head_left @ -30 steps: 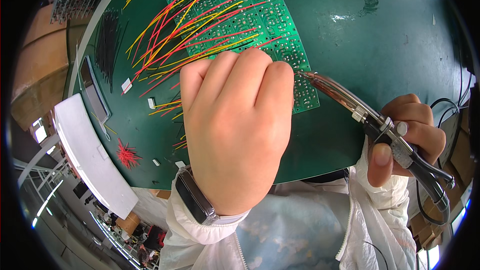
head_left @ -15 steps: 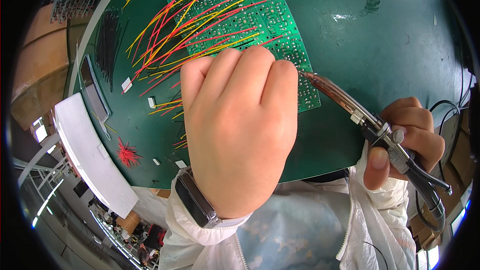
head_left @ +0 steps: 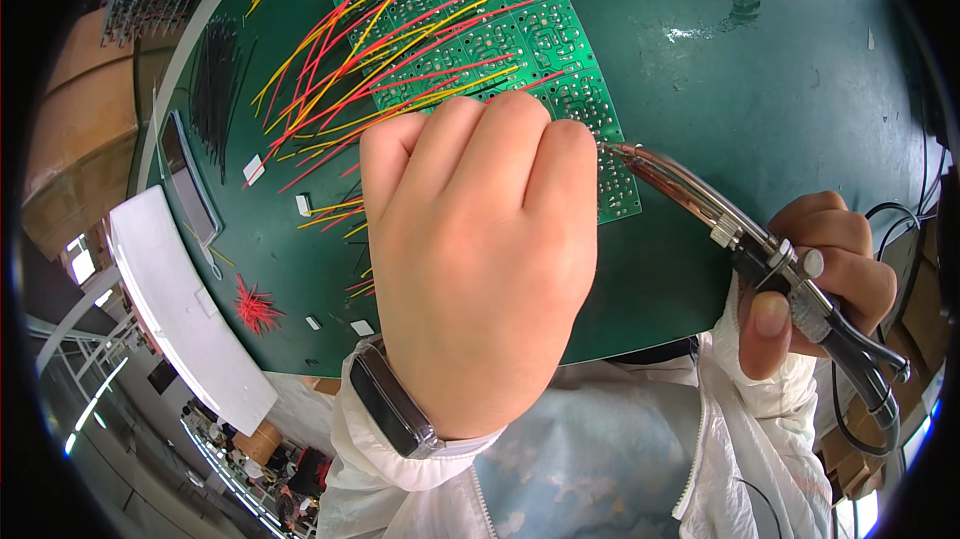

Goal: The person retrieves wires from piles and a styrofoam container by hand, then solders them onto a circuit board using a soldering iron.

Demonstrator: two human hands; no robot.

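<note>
A green circuit board panel [head_left: 545, 34] lies on the green table, with rows of solder joints on its upper side. Red and yellow wires [head_left: 340, 74] run from it toward the left. My left hand [head_left: 480, 239] is curled over the near end of the panel, its back toward me; the fingertips and whatever they pinch are hidden beneath it. In my right hand [head_left: 820, 284] is a soldering iron [head_left: 745, 239] with a metal feed tube along its top. Its tip reaches the panel just right of my left knuckles; contact with a joint cannot be made out.
At the left lie a bundle of black wires [head_left: 215, 89], a pile of short red pieces [head_left: 256, 307], a dark flat device [head_left: 190, 174] and small white connectors [head_left: 303, 205]. A white curved panel [head_left: 185, 304] stands past the table's edge. Black cables [head_left: 900, 219] hang at the right.
The soldering iron and my right hand have shifted slightly right and down, and the tip has drawn back a little. My left hand stays almost in place.
</note>
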